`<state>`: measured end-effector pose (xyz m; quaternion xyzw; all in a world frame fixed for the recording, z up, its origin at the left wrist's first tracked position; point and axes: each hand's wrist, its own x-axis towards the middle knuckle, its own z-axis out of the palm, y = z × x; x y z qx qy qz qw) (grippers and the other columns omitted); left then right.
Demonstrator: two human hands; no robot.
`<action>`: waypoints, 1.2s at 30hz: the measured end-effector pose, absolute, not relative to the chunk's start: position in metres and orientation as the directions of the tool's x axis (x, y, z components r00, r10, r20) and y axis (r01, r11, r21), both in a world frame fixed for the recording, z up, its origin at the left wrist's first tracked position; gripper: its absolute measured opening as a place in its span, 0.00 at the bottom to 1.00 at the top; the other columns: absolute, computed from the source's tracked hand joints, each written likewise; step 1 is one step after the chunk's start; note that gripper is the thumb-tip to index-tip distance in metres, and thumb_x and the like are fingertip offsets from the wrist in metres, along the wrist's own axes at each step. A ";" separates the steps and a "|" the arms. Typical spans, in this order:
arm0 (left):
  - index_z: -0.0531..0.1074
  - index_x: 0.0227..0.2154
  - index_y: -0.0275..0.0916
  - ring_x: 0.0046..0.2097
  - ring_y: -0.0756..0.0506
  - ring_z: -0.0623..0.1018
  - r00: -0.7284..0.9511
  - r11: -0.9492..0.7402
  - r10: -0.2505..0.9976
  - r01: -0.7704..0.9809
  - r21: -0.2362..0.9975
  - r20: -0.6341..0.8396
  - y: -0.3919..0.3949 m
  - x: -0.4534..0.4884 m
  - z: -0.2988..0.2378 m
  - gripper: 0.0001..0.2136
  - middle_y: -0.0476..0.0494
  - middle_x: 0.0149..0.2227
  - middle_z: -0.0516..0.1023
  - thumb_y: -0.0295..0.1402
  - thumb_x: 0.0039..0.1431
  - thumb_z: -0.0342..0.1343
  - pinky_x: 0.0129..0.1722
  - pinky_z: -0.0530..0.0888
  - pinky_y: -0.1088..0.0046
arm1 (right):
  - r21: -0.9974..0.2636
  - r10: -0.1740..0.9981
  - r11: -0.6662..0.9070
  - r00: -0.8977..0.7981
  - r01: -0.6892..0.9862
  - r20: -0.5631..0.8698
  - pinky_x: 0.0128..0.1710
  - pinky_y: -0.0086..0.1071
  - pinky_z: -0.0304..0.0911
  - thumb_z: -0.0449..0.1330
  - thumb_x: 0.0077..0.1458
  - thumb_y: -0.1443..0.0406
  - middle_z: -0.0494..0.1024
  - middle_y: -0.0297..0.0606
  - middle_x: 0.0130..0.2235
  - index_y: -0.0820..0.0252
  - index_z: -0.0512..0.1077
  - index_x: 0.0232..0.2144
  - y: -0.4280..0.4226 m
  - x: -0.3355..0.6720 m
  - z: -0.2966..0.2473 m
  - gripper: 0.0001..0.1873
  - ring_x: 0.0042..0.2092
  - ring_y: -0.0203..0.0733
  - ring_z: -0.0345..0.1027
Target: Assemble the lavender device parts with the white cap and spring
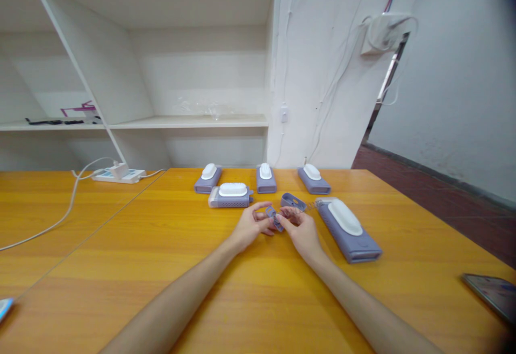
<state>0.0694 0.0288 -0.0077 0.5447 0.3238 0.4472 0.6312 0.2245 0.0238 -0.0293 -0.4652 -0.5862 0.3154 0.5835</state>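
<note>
My left hand (250, 226) and my right hand (300, 230) meet over the table, both pinching a small grey-purple plastic part (278, 225) between their fingertips. Its lower end is partly covered by my fingers. Just behind my right hand lies a hollow grey-purple cap (293, 201). A thin coiled wire, perhaps a spring (312, 205), runs from near my right fingers towards a large grey-purple case (352, 244) with a white oval piece (345, 217) on top. Behind my left hand, a similar case (230, 200) lies sideways, with a clear end and a white bristled-looking oval.
Three more such cases stand along the table's back edge: left (207, 183), middle (266, 185) and right (316, 183). A power strip (121, 175) with a white cable lies at the back left. At the right edge lies a phone (494, 292). White shelves (189, 122) rise behind.
</note>
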 end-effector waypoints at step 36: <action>0.61 0.51 0.33 0.29 0.47 0.77 0.417 0.011 0.907 -0.173 0.985 0.063 0.033 0.068 -0.010 0.29 0.38 0.35 0.76 0.34 0.44 0.62 0.30 0.73 0.70 | -0.808 0.867 0.437 0.054 0.396 0.495 0.40 0.38 0.63 0.62 0.45 0.63 0.75 0.40 0.37 0.61 0.71 0.37 0.018 0.221 -0.022 0.14 0.37 0.45 0.68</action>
